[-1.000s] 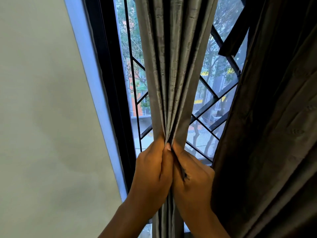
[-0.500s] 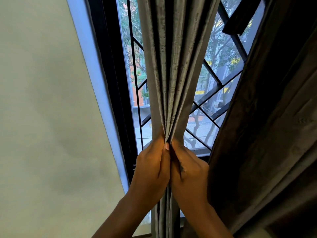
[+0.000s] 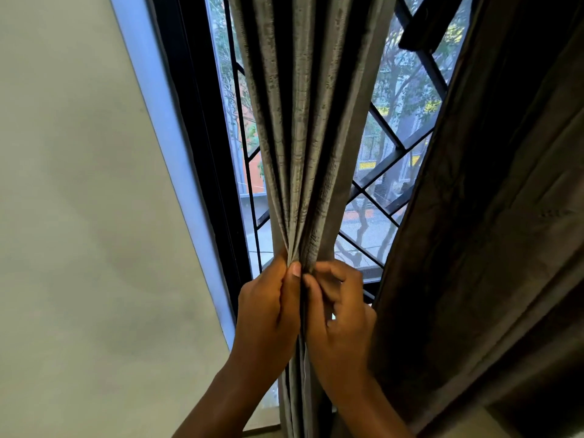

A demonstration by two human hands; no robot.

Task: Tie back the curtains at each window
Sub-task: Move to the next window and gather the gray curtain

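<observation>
You have the grey curtain [image 3: 303, 121] gathered into a narrow bunch in front of the window [image 3: 388, 172], nearer its left side than its right, and both your hands are closed around it at the point where the folds come tightest. The cloth is a mid grey with a faint sheen and a rough, slubbed weave; it hangs in about 5 long vertical pleats, pale on the ridges and almost black in the hollows, fanning wider toward the top and pinched slim where you hold it, then falling straight down between your wrists. Your left hand [image 3: 268, 314] wraps the bunch from the left, fingers curled behind it and the thumb lying upright along the front, its nail showing. Your right hand [image 3: 341, 314] takes it from the right just beside the left, the 2 hands touching; its thumb presses the front folds while the fingers are bent, and some of them stand a little clear of the cloth. To the right a second, darker curtain [image 3: 493, 216] hangs in deep shadow, brownish and loosely draped, covering the window's right side. Behind the cloth you can see the black window frame [image 3: 202, 153] and a black grille [image 3: 382, 165] of crossing diagonal bars. A plain pale wall [image 3: 79, 216] fills the left.
</observation>
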